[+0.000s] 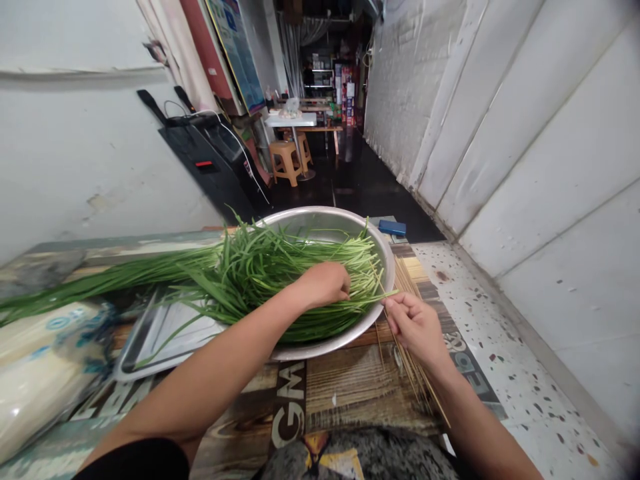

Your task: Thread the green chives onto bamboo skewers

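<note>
A wide metal bowl point(345, 345) is heaped with long green garlic chives point(260, 267), their pale cut ends point(364, 260) pointing right. My left hand point(327, 283) reaches over the heap, its fingers curled down around some stalks, with the fingertips partly hidden. At the bowl's right rim, my right hand point(414, 327) pinches a thin bamboo skewer point(440, 407) close to a few chive ends that stick out past the rim. More bamboo skewers point(407, 363) lie loose on the table under and beside my right hand.
To the left, a shallow tray point(170, 333) lies partly under chive leaves, beside a plastic-wrapped pale package point(45, 367). A blue box point(393, 228) sits behind the bowl on the patterned tabletop point(345, 393). Farther off are plastic stools point(285, 160) and a small table point(290, 121).
</note>
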`<state>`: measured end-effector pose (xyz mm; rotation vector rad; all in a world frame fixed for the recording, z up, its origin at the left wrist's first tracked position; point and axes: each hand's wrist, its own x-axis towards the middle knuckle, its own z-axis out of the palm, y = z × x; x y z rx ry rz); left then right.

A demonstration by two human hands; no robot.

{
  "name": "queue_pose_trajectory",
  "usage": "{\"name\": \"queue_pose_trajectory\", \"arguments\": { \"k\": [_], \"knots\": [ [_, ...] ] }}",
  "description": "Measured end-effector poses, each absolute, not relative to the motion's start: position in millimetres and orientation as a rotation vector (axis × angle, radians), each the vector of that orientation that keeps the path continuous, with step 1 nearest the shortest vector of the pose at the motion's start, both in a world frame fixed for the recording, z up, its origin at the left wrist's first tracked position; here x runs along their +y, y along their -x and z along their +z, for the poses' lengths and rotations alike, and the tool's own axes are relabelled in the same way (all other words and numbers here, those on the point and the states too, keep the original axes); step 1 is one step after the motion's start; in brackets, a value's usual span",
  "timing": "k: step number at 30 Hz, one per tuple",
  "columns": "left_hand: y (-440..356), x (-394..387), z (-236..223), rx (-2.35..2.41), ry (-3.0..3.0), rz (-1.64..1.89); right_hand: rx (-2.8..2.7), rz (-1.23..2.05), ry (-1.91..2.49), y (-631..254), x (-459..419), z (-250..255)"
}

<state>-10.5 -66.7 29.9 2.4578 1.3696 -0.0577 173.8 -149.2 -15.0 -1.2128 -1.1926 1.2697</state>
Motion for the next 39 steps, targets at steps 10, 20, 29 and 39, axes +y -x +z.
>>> {"name": "queue_pose_trajectory", "arguments": {
  "k": [10,20,29,39],
  "knots": [
    [3.5,-64.9,28.5,1.476,-2.268,0.139,-1.222,1.273,1.202,-174.6,-149.3,-15.4],
    [8.5,-55.0,17.6,1.306,-2.089,0.414,-1.213,1.293,1.202,-173.9,-151.1,-12.1],
    [8.5,-53.3,17.5,1.361,-2.184,0.497,-1.214,1.31,1.203,-174.8,-150.7,-11.4],
    [3.8,-60.0,31.5,1.232,-1.734,0.707,-1.197,1.356,1.205,-176.0,-150.3,-10.6]
  ]
}}
